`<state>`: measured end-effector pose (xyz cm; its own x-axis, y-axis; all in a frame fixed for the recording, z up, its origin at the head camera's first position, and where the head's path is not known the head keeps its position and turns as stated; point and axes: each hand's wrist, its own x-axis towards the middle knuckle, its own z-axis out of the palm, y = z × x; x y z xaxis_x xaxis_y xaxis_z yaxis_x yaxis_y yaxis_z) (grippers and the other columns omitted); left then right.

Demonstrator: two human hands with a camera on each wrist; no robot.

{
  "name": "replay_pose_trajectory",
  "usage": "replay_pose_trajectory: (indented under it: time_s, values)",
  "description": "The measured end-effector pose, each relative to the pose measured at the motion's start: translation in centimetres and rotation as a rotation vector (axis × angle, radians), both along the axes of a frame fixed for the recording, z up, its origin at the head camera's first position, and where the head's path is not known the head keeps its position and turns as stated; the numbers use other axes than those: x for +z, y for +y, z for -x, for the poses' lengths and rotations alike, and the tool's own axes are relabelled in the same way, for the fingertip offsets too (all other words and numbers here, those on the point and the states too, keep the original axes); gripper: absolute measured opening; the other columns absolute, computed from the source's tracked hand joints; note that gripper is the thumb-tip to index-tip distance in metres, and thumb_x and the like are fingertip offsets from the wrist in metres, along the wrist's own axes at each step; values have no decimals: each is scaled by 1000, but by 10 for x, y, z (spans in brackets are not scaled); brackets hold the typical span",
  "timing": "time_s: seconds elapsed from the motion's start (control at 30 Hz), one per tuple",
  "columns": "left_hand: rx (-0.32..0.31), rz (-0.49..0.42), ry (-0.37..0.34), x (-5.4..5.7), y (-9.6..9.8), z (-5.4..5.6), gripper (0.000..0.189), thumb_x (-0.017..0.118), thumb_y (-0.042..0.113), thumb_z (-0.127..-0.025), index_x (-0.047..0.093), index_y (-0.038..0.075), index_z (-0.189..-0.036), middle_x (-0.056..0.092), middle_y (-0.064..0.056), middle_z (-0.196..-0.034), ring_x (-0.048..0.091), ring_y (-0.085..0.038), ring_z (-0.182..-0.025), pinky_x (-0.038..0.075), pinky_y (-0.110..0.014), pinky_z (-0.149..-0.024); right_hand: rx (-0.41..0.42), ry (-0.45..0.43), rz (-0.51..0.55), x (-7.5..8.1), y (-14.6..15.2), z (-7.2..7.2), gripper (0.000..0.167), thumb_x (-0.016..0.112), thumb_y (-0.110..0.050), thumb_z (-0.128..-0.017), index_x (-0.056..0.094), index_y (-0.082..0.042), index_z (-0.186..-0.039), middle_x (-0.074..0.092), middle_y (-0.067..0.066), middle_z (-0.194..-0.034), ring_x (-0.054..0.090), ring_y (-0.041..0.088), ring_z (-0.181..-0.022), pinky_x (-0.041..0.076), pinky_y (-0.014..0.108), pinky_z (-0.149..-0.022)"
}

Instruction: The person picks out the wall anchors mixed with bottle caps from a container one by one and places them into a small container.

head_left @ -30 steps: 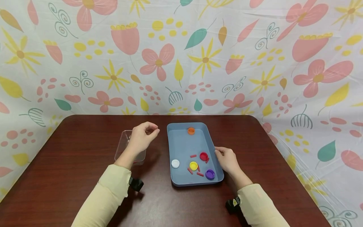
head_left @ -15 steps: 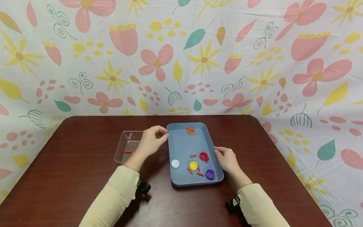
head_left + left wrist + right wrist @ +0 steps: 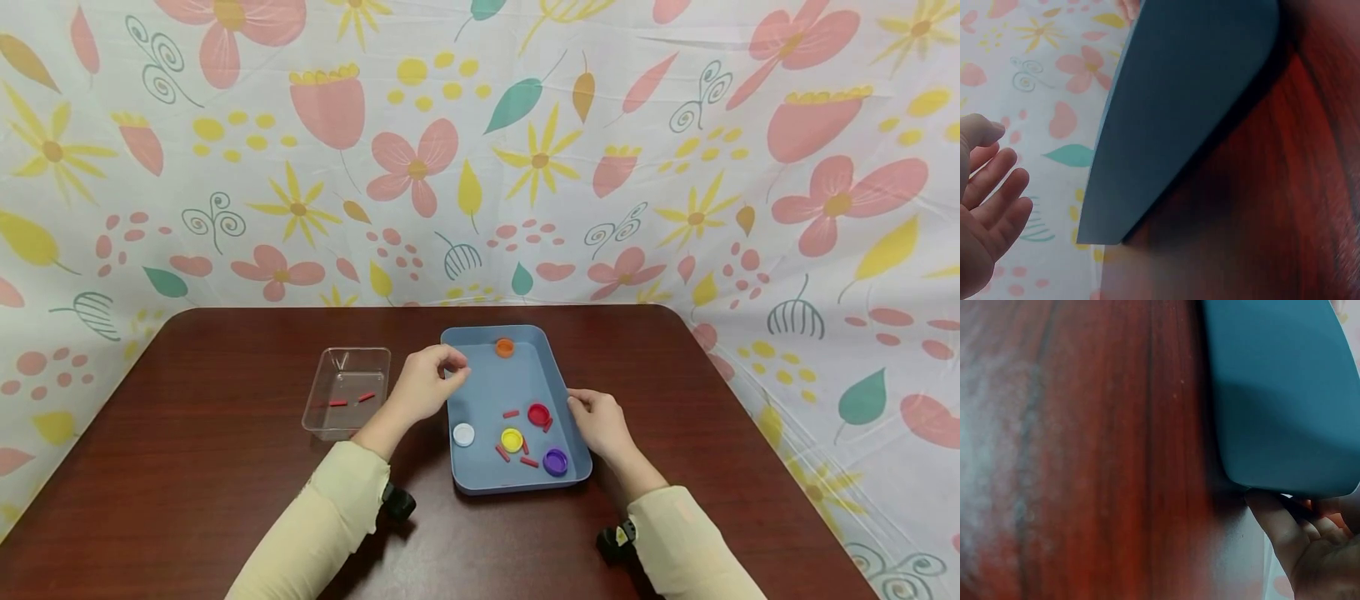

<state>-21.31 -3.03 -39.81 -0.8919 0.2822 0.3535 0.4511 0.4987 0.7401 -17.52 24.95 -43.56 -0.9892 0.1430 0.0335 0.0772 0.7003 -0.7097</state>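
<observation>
My left hand hovers over the left rim of a blue-grey tray. Its fingers are relaxed, and in the left wrist view a gap shows between thumb and fingers with nothing held. At the tray's right side my right hand grips the wall between thumb and fingers. Inside lie several short red sticks near a red cap, a yellow cap and a purple cap. A white cap sits at the left wall, an orange cap near the far end.
Left of the tray stands a clear plastic box with two red sticks in it. Both stand on a dark brown table. Behind it hangs a flower-printed cloth.
My left hand has moved right, from beside the clear box to above the tray's left rim, uncovering the box and its red sticks. My right hand and the tray have stayed put.
</observation>
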Motion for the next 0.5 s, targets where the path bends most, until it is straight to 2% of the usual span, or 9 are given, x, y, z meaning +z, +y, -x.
replay_pose_trajectory:
  time_s: [0.17, 0.5]
  values:
    - [-32, 15, -15, -5, 8, -1, 10, 68, 14, -86, 69, 8, -94, 68, -3, -92, 64, -17, -88, 52, -31, -76, 2, -14, -1, 1, 0, 0, 31, 51, -13, -96, 62, 2, -121, 67, 21, -111, 63, 23, -91, 54, 37, -73]
    - [-89, 54, -39, -14, 21, -1, 16, 67, 14, -87, 68, 2, -97, 68, -6, -94, 64, -19, -88, 53, -31, -77, -1, -15, -6, 1, -1, 0, 32, 51, -13, -96, 62, 2, -121, 68, 21, -110, 64, 24, -91, 54, 37, -72]
